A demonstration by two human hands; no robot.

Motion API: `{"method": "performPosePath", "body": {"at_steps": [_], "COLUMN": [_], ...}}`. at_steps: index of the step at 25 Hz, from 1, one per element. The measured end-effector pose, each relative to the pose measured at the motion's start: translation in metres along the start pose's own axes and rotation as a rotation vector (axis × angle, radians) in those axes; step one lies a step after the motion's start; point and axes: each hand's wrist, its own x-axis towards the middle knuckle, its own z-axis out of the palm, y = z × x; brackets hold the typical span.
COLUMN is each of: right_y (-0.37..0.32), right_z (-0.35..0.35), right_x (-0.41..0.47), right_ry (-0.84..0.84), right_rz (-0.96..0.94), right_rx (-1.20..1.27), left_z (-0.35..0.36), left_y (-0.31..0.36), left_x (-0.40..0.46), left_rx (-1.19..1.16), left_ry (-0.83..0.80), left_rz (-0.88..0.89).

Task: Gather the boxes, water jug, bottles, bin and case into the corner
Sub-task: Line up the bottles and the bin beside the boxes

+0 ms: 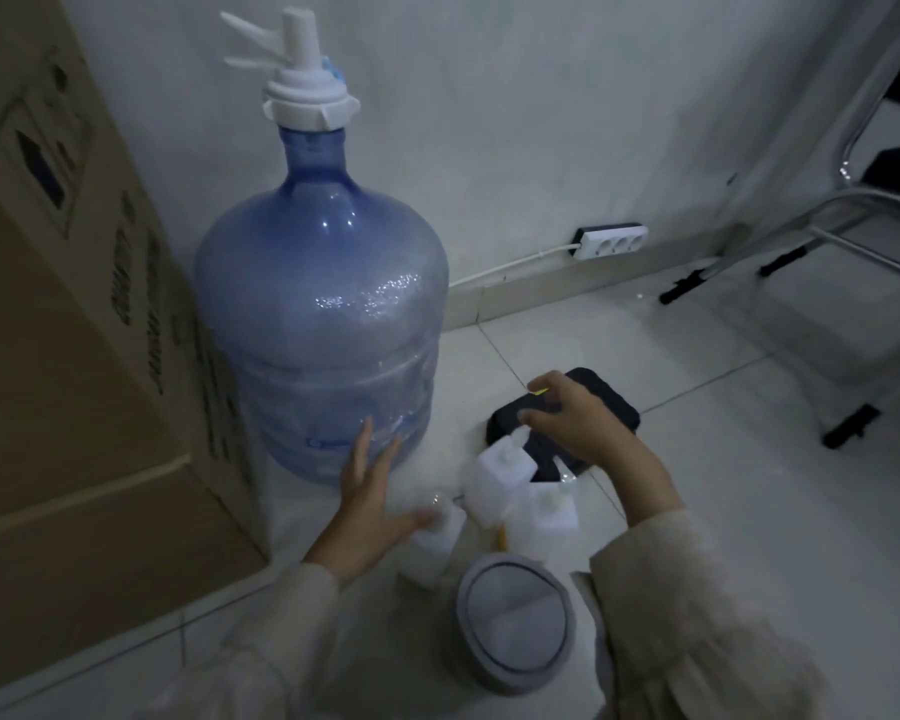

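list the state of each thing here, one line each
water jug: upright beside the cardboard box, white pump on top
cardboard box: closed, on the floor
white bottles: upright, clustered together
bin: upright, swing lid shut
black case: flat on the floor, closed
left hand: fingers spread, thumb at a bottle
right hand: over the case
power strip: nothing plugged in

Box (74, 283): dark printed lettering running down side, plus handling-symbol panel near top; too blurred to read. Jug (320, 324): small blue mark low on wall, illegible. No other text, brand, no. or sign legible anywhere in view.
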Motion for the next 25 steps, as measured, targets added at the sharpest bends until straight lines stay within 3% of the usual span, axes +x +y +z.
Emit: {"method": "performPosePath", "body": {"at_steps": [4, 7, 11, 18, 22, 25], "right_y": [0.037, 0.052, 0.055, -0.001, -0.070, -0.118], "right_z": [0.001, 0.017, 0.033, 0.046, 0.085, 0.135], "right_x": [-0.015, -0.020, -0.013, -0.021, -0.027, -0.041], "right_ry": [-0.277, -0.356, -0.230, -0.369, -0.458, -0.591], "right_rz": [0.245, 0.337, 0.252, -0.067, -0.296, -0.477], "right_rx": [-0.116, -0.033, -0.066, -0.333, -0.465, -0.446], "left_z": [0.023, 0.034, 0.032, -0.019, -0.063, -0.098], "left_y": [-0.012, -0.020, -0.021, -0.008, -0.038, -0.072], "left_x": [-0.002, -0.003, -0.011, -0.057, -0.110, -0.151], "left_rx": [0.094, 0.063, 0.059, -0.002, -0.087, 0.004], "left_ry": [-0.305, -0.348, -0.193, 0.200, 0.327, 0.459], "left_rz": [-0.060, -0.096, -0.159, -0.312, -0.431, -0.511]}}
